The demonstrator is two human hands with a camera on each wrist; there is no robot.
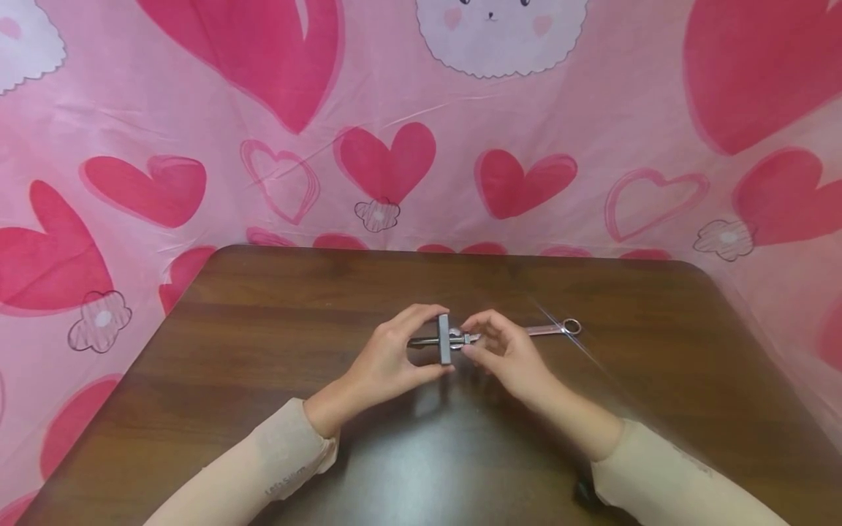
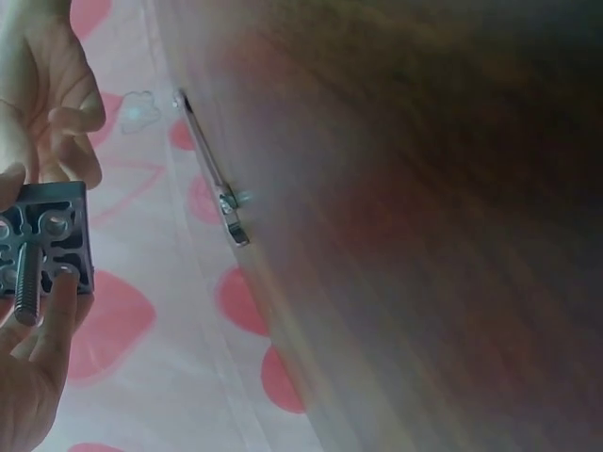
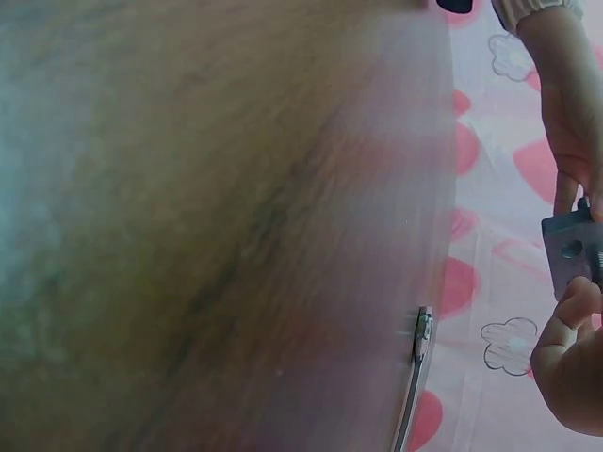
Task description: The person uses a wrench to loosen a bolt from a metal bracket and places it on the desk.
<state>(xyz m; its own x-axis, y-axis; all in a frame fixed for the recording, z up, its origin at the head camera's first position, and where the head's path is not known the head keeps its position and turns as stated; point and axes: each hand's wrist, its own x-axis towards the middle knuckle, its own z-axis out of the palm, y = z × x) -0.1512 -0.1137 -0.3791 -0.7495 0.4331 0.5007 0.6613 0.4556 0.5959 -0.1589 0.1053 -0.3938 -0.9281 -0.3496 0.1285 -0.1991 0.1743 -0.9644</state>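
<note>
My left hand grips a square grey metal plate by its upper and lower edges, fingers above and thumb below. A bolt runs through the plate crosswise. On the right side of the plate, my right hand pinches a small nut at the bolt's end between thumb and fingertips. The left wrist view shows the plate's ribbed face with holes and the threaded bolt sticking out. Behind the hands a silver wrench lies on the table, partly hidden by the right hand.
The brown wooden table has rounded far corners. A pink cloth with hearts hangs behind and beside it. Close to the right sleeve, a small dark object sits near the table's front.
</note>
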